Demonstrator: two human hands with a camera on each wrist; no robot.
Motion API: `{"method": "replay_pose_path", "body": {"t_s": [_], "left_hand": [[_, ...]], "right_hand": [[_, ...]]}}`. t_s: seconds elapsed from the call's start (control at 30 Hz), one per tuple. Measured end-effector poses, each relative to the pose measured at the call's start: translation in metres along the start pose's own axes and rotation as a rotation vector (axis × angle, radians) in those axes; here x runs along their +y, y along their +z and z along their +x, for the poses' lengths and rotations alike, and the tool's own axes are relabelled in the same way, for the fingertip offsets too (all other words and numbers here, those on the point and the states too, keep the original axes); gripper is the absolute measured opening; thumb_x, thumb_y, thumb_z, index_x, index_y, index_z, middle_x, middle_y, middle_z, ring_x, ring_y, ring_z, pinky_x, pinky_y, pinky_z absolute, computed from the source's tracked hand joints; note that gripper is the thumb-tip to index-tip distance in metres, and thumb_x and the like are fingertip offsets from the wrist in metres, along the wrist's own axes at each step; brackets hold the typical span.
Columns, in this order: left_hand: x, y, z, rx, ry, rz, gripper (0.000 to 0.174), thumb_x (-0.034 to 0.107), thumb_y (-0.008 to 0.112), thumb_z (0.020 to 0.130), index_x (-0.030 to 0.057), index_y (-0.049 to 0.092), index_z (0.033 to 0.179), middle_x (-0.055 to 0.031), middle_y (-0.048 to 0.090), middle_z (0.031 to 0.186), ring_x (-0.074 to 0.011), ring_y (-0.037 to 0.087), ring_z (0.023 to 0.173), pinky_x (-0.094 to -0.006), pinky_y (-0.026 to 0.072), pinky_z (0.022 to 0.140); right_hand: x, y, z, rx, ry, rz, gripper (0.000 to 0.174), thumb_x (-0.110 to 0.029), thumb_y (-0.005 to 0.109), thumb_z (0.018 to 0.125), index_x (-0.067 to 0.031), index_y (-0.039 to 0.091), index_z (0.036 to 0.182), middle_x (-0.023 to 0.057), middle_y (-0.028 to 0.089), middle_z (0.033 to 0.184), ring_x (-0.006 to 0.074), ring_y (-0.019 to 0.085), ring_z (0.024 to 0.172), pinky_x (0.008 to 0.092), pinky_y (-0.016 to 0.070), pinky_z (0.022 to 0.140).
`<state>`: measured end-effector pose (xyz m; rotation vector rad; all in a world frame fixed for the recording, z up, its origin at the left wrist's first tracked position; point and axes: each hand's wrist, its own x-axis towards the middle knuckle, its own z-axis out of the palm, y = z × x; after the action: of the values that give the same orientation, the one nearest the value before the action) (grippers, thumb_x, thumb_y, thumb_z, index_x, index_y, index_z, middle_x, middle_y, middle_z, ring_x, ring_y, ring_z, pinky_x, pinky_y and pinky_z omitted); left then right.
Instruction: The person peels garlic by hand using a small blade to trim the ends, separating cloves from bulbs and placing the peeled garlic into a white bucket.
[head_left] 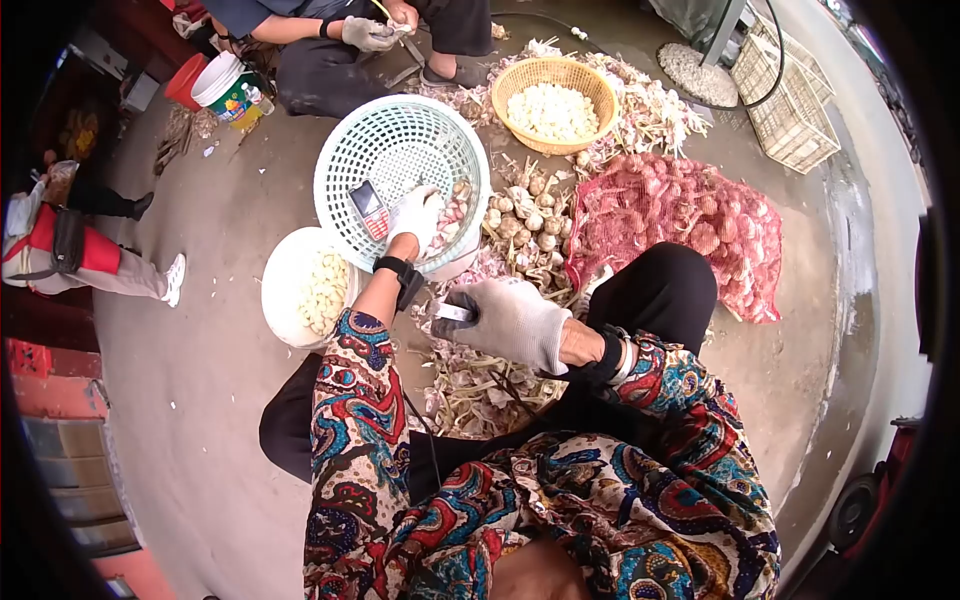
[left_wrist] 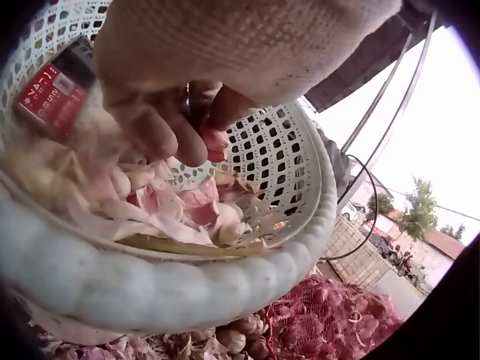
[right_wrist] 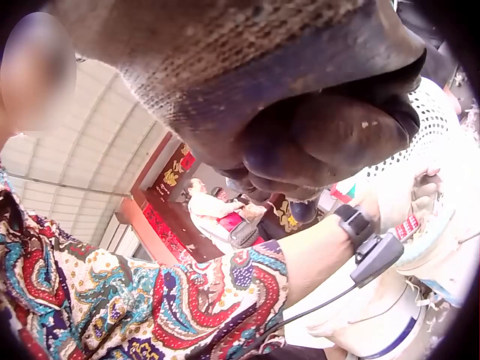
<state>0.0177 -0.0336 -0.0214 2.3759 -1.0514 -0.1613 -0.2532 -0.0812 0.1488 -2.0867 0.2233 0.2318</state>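
My left hand [head_left: 415,215], in a pale glove, reaches into the light-blue plastic basket [head_left: 335,150]. In the left wrist view its fingertips pinch a pinkish garlic clove [left_wrist: 217,145] over loose cloves and papery skins [left_wrist: 199,202]. Beside that hand, a red-and-silver mobile phone [head_left: 370,208] lies in the basket. My right hand [head_left: 510,322], in a grey dark-palmed glove, is curled in front of my body, just below the basket. It grips a short metal blade [head_left: 453,312] pointing left; the handle is hidden in the fist.
A white bucket of peeled cloves [head_left: 275,290] stands left of the basket. Garlic bulbs [head_left: 530,220] and a red mesh sack [head_left: 680,230] lie to the right. Beyond are a yellow basket [head_left: 505,105], heaped skins and a seated person [head_left: 310,60]. Another person [head_left: 90,245] is at far left.
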Motion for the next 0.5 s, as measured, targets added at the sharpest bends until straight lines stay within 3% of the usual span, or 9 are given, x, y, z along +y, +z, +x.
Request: {"method": "replay_pose_path", "body": {"t_s": [0.07, 0.1, 0.2, 0.23, 0.3, 0.33, 0.37, 0.43, 0.5], "left_hand": [[-0.02, -0.006, 0.005, -0.168, -0.294, -0.645, 0.036, 0.029, 0.063, 0.095, 0.0047, 0.066, 0.122, -0.0125, 0.073, 0.106, -0.022, 0.07, 0.094, -0.0339, 0.0545, 0.083], [-0.008, -0.021, -0.005, -0.157, -0.463, -1.049, 0.037, 0.025, 0.065, 0.097, 0.0026, 0.063, 0.126, -0.0075, 0.07, 0.106, -0.0151, 0.067, 0.091, -0.0294, 0.0546, 0.081], [-0.009, -0.047, -0.03, -0.316, -0.377, -1.458, 0.028, 0.017, 0.056, 0.103, 0.0043, 0.061, 0.127, -0.0071, 0.069, 0.114, -0.0199, 0.068, 0.099, -0.0314, 0.0564, 0.086], [0.011, -0.059, -0.045, -0.313, -0.328, -1.492, 0.029, 0.015, 0.053, 0.104, 0.0038, 0.061, 0.129, -0.0049, 0.07, 0.108, -0.0168, 0.069, 0.091, -0.0267, 0.0562, 0.079], [0.047, -0.088, -0.072, -0.341, -0.206, -1.414, 0.03, 0.012, 0.051, 0.105, 0.0009, 0.06, 0.131, -0.008, 0.069, 0.114, -0.0185, 0.069, 0.098, -0.0298, 0.0565, 0.085], [0.051, -0.093, -0.074, -0.415, -0.283, -1.554, 0.026, 0.01, 0.055, 0.103, -0.0008, 0.061, 0.126, -0.0094, 0.07, 0.115, -0.0228, 0.071, 0.101, -0.0352, 0.0588, 0.09], [0.053, -0.097, -0.085, -0.418, -0.26, -1.558, 0.027, 0.009, 0.056, 0.102, -0.0012, 0.061, 0.127, -0.0097, 0.07, 0.115, -0.0226, 0.071, 0.102, -0.0349, 0.0588, 0.09], [0.068, -0.107, -0.105, -0.445, -0.205, -1.581, 0.031, 0.008, 0.058, 0.101, -0.0028, 0.059, 0.131, -0.0107, 0.07, 0.116, -0.0208, 0.071, 0.102, -0.0329, 0.0587, 0.09], [0.074, -0.111, -0.117, -0.351, -0.25, -1.46, 0.033, 0.008, 0.058, 0.102, -0.004, 0.057, 0.132, -0.0126, 0.069, 0.116, -0.0209, 0.071, 0.101, -0.0321, 0.0586, 0.091]], "right_hand": [[0.001, -0.002, 0.005, 0.063, 0.051, -0.007, 0.044, -0.048, 0.069, 0.092, -0.0079, 0.07, 0.11, 0.013, 0.069, 0.077, 0.0279, 0.069, 0.069, 0.0392, 0.0548, 0.069], [0.002, -0.005, 0.008, 0.081, 0.074, -0.004, 0.044, -0.048, 0.069, 0.092, -0.0083, 0.07, 0.112, 0.0125, 0.069, 0.077, 0.0274, 0.069, 0.07, 0.0391, 0.0548, 0.07], [0.018, -0.002, 0.026, 0.313, 0.175, 0.054, 0.042, -0.042, 0.071, 0.093, -0.0047, 0.07, 0.111, 0.0102, 0.068, 0.076, 0.0206, 0.067, 0.069, 0.0364, 0.053, 0.067], [0.017, -0.006, 0.029, 0.405, 0.179, 0.125, 0.037, -0.037, 0.072, 0.094, -0.0017, 0.069, 0.107, 0.0088, 0.066, 0.073, 0.0164, 0.064, 0.065, 0.0352, 0.0518, 0.064], [0.036, -0.007, 0.048, 0.477, 0.119, 0.239, 0.033, -0.029, 0.069, 0.098, 0.0034, 0.068, 0.099, 0.0036, 0.061, 0.066, 0.0083, 0.052, 0.058, 0.03, 0.0443, 0.053], [0.035, -0.008, 0.05, 0.473, 0.105, 0.399, 0.033, -0.028, 0.068, 0.099, 0.0046, 0.067, 0.096, 0.0014, 0.06, 0.066, 0.0072, 0.05, 0.058, 0.0286, 0.0417, 0.053], [0.039, -0.005, 0.056, 0.486, 0.054, 0.51, 0.031, -0.026, 0.068, 0.099, 0.0041, 0.068, 0.094, 0.0004, 0.059, 0.066, 0.007, 0.049, 0.059, 0.0274, 0.0418, 0.055], [0.032, -0.004, 0.058, 0.439, 0.004, 0.534, 0.027, -0.023, 0.071, 0.097, 0.0043, 0.069, 0.096, -0.0006, 0.062, 0.071, 0.0059, 0.049, 0.063, 0.0255, 0.0417, 0.058], [0.021, -0.002, 0.056, 0.378, -0.017, 0.53, 0.023, -0.017, 0.073, 0.096, 0.0051, 0.071, 0.101, -0.0019, 0.065, 0.078, 0.0049, 0.048, 0.068, 0.024, 0.0421, 0.059]]}}
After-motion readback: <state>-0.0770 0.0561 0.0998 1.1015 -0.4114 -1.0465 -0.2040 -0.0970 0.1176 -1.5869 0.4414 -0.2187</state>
